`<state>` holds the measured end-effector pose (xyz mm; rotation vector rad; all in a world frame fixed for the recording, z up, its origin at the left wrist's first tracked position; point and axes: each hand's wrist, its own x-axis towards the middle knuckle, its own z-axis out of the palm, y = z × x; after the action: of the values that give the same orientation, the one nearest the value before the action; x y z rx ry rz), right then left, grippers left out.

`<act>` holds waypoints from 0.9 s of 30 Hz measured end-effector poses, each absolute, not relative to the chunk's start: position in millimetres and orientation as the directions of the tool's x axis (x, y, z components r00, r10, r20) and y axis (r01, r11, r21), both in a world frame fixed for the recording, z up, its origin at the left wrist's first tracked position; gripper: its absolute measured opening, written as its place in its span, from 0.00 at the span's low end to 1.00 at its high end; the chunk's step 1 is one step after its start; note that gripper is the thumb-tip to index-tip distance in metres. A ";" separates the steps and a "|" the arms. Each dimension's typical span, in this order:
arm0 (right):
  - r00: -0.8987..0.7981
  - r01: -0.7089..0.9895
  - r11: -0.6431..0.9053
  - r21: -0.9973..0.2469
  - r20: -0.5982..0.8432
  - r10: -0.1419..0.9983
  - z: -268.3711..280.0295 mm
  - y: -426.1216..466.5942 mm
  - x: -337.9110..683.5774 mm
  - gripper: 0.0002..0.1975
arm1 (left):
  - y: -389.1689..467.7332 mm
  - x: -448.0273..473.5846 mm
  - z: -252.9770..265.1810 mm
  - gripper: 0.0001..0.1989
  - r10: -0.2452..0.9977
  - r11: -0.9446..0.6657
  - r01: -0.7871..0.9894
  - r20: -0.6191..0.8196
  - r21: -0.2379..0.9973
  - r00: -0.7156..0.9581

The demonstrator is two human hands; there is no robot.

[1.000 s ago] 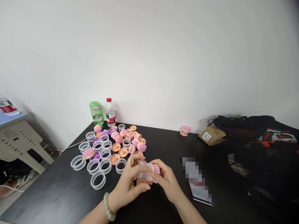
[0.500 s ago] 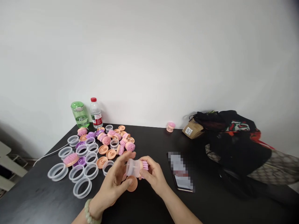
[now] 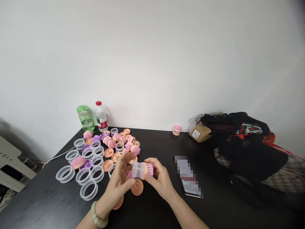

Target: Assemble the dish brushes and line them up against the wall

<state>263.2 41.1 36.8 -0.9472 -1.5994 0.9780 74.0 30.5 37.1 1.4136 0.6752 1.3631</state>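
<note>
Nearest, the left hand (image 3: pixel 119 179), a pale bead bracelet (image 3: pixel 96 216) at its wrist, is spread with fingers and thumb apart; one second ago its fingers were wrapped about the clear end of the brush (image 3: pixel 150 169), and now they stand off it. A peach disc (image 3: pixel 137 187), partly covered by the left thumb half a second ago, shows whole beneath the hands, and another pokes out beside the left wrist. The right hand (image 3: pixel 160 178) pinches the brush between thumb and fingers around its bristled end, holding it on its side above the table (image 3: pixel 152 210); the bristles point into the right palm, while the clear collar (image 3: pixel 138 170) juts toward the open left hand, in the gap between thumb and fingers. To the right lies a phone (image 3: pixel 189 178), its screen pixelated. Left of the hands spread clear rings (image 3: pixel 83 193), with bare black tabletop visible through several, then peach discs (image 3: pixel 116 157), purple discs (image 3: pixel 87 164) and loose pink brushes (image 3: pixel 111 144). Farther back, a paper bag (image 3: pixel 200 132), its contents hidden, rests against dark cloth (image 3: pixel 250 159); a lone brush (image 3: pixel 176 130) stands upright by the wall (image 3: pixel 152 63). A green bottle (image 3: pixel 86 117) holds some liquid, beside a red-capped bottle (image 3: pixel 102 119) whose fill I cannot tell.
</note>
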 end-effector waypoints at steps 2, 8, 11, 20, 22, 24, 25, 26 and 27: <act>-0.201 0.120 0.373 -0.920 0.345 0.917 35.7 41.0 263.6 0.20 | 31.2 73.4 35.9 0.28 0.923 -0.288 -0.172 0.321 0.942 0.213; -0.174 0.128 0.389 -0.912 0.365 0.914 34.6 41.6 264.3 0.18 | 31.8 69.9 40.4 0.21 0.886 -0.349 -0.116 0.367 0.930 0.282; -0.172 0.133 0.389 -0.912 0.365 0.915 34.2 41.0 263.5 0.18 | 30.5 70.2 41.5 0.29 0.881 -0.366 -0.161 0.397 0.916 0.256; -0.197 0.135 0.450 -0.883 0.421 0.885 31.9 40.7 262.5 0.19 | 33.1 70.3 40.5 0.21 0.871 -0.370 -0.168 0.404 0.914 0.279; -0.204 0.127 0.460 -0.879 0.431 0.879 32.1 40.6 262.7 0.18 | 32.6 70.2 40.3 0.28 0.876 -0.352 -0.230 0.406 0.907 0.262; -0.211 0.131 0.477 -0.869 0.446 0.870 32.2 40.4 262.9 0.18 | 33.2 69.9 39.0 0.26 0.903 -0.314 -0.225 0.363 0.922 0.228; -0.213 0.139 0.488 -0.862 0.455 0.864 32.2 40.4 263.1 0.18 | 33.9 69.5 38.3 0.23 0.915 -0.296 -0.199 0.337 0.934 0.222; -0.216 0.147 0.498 -0.855 0.463 0.860 32.1 40.7 263.3 0.18 | 34.8 69.1 37.6 0.19 0.924 -0.280 -0.166 0.312 0.946 0.222; -0.218 0.153 0.504 -0.850 0.468 0.856 32.0 41.1 263.7 0.18 | 35.6 68.5 37.3 0.17 0.928 -0.274 -0.138 0.299 0.952 0.223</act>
<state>263.7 41.1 32.0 -0.8669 -1.6862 0.8280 68.5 35.6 37.3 1.4432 0.7974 1.2763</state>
